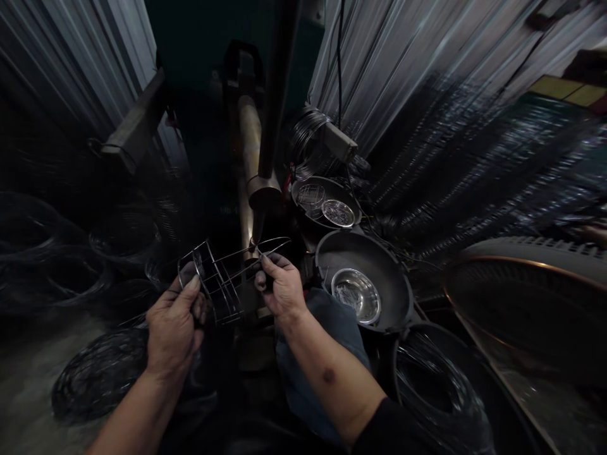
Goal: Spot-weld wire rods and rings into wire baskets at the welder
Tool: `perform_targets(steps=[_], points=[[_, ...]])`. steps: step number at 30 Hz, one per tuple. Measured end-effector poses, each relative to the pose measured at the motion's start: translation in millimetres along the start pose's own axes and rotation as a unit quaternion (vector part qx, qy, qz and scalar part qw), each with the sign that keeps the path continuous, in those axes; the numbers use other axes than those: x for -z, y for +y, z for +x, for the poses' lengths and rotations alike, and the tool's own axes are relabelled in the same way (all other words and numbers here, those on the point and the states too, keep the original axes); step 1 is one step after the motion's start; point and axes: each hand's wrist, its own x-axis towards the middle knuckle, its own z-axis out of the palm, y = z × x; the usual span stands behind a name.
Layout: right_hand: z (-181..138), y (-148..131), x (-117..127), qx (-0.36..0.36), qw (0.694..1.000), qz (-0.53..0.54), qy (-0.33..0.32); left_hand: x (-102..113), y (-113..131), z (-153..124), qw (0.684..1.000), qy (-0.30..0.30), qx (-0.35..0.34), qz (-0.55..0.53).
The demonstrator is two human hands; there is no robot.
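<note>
Between my hands is a wire rack [222,278] of thin metal rods, with a curved wire at its far right end. My left hand [176,309] is closed around its left end, thumb on top. My right hand [283,284] pinches near the curved end; whether its fingers hold the rack or a small separate wire piece is hard to make out. Where the rack meets the machine, the tip of an upper metal electrode [257,227] touches or nearly touches the wire. Below it stands a lower brass-coloured post [248,243].
Right of my knee, a dark basin [393,278] holds a shiny metal bowl [355,294] with small pieces. Behind it, another basin [303,189] holds a second bowl [338,213]. Wire coils [308,139] hang further back. A coiled wire bundle [441,379] lies lower right; wire rings [99,373] lie left.
</note>
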Motion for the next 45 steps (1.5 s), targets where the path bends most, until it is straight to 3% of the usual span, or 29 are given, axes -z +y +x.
perform_targets(steps=[15,22,27,29,35,39,42,45], points=[[2,5,-7,0.011,0.999,0.021,0.024,-4,-2,5,1.000,-0.003,-0.012,-0.010],[-1,3,-9,0.004,1.000,0.022,0.014,-7,8,0,0.998,0.016,0.050,-0.030],[-3,0,-8,0.013,1.000,0.020,0.014,-6,9,-5,1.000,0.002,-0.006,-0.008],[-5,1,-4,0.004,1.000,0.016,0.002,-4,4,-9,1.000,-0.004,-0.014,-0.017],[-22,17,15,-0.052,0.999,0.005,0.001,15,-23,-31,0.997,0.028,0.065,-0.024],[-35,27,27,-0.062,0.998,0.001,0.000,27,-36,-42,0.996,0.032,0.077,-0.036],[-39,22,34,-0.048,0.999,0.007,0.005,21,-36,-48,0.997,0.011,0.059,-0.043],[-39,4,47,-0.026,0.999,0.030,0.023,-1,-31,-57,0.999,-0.028,0.023,-0.032]])
